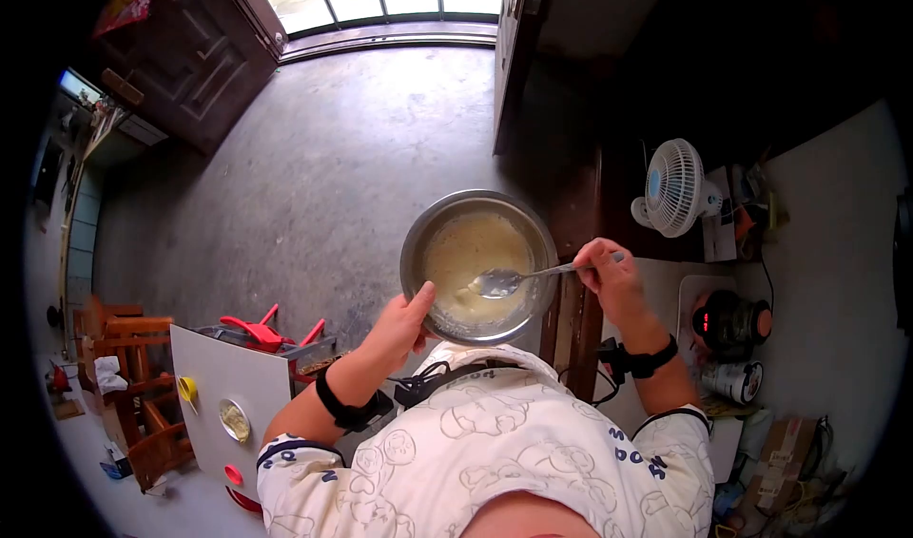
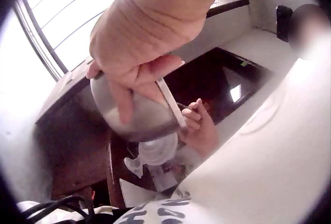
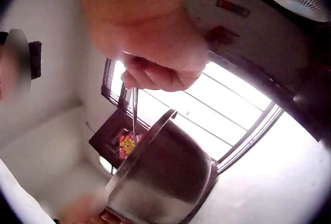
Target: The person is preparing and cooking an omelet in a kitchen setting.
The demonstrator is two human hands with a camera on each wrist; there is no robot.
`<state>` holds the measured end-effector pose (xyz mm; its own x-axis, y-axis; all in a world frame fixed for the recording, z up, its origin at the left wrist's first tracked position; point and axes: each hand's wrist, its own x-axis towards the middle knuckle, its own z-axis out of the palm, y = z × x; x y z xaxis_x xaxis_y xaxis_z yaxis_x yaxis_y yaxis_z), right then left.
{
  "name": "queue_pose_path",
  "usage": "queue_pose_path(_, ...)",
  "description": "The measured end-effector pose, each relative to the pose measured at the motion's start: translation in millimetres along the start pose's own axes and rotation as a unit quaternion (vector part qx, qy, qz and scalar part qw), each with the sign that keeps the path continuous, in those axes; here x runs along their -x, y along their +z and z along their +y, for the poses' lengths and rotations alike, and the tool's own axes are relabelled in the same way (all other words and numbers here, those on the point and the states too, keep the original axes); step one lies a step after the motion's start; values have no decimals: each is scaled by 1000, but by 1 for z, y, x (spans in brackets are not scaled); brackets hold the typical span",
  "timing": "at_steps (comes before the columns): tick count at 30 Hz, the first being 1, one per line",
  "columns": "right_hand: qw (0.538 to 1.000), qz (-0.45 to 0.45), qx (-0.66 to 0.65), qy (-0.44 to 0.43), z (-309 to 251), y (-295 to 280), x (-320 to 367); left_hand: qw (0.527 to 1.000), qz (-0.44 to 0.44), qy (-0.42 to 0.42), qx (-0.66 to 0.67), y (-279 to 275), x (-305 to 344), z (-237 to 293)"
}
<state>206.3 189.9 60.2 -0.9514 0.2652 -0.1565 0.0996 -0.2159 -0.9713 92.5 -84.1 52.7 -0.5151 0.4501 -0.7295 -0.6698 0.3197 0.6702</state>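
A round steel bowl (image 1: pixel 413 253) with pale yellow batter (image 1: pixel 480 239) is held in front of the body. The left hand (image 1: pixel 404 324) grips its near left rim, thumb over the edge; in the left wrist view the fingers (image 2: pixel 123 102) lie against the bowl's outer wall (image 2: pixel 150 118). The right hand (image 1: pixel 611 277) pinches the handle of a metal spoon (image 1: pixel 499 282), whose batter-coated head is over the bowl's inside. From the right wrist view the right hand (image 3: pixel 163 74) has curled fingers round the handle (image 3: pixel 135 110), above the bowl (image 3: pixel 165 172); the spoon's head is hidden there.
A white fan (image 1: pixel 675 188) stands on the dark furniture at right, with a lit appliance (image 1: pixel 728 321) nearer. At left are a white board (image 1: pixel 219 386) with small dishes, a red-handled object (image 1: pixel 262 332) and wooden chairs (image 1: pixel 143 386). Grey floor (image 1: pixel 314 177) extends to the open doorway.
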Motion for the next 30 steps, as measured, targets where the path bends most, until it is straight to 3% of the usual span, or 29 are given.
queue_pose_path(8, 991, -54, -62, -106, -98, 9, 11, 999, -28, -28, 0, -4, 47, 7)
queue_pose_path(14, 962, -168, -142, -163, -154, 30, 30, 998, -43, -35, -5, -1, 69, 4)
queue_pose_path(18, 935, -269, -186, -135, -172, 39, 38, 997, -56, -47, -9, 0, 81, 8)
queue_pose_path(22, 931, -304, -173, -107, -181, 48, 39, 997, -61, -45, -2, 2, 85, 9)
queue_pose_path(27, 923, -298, -211, -120, -170, 45, 31, 999, -32, -35, -5, 6, 89, 9)
queue_pose_path(30, 956, -204, -136, -164, -151, 35, 20, 1000, -11, -21, 6, 2, 82, -2)
